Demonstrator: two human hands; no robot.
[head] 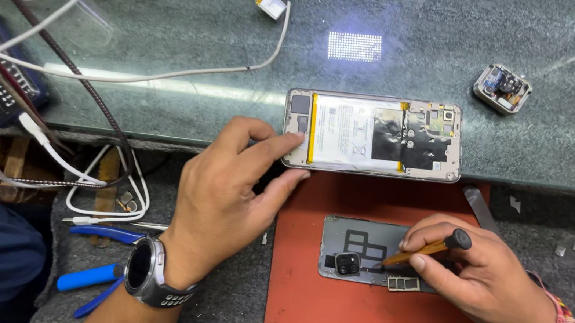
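Note:
An opened smartphone [374,135] lies face down at the glass counter's front edge, its battery and black shielding exposed. My left hand [223,197], wearing a round wristwatch, grips the phone's left end with thumb and index finger. My right hand [480,272], with braided bracelets at the wrist, holds a small screwdriver [424,250] with an orange shaft and black cap. Its tip touches the grey back cover [357,248] lying on a red mat [371,313], close to the square camera module [347,263] and a small SIM tray [405,283].
White and braided cables [92,69] cross the glass counter [540,150] at left. A small square component [502,88] sits at back right, a small battery pack [272,3] at top. Blue-handled pliers [91,273] lie at lower left; a metal pry tool [478,205] lies beside the mat.

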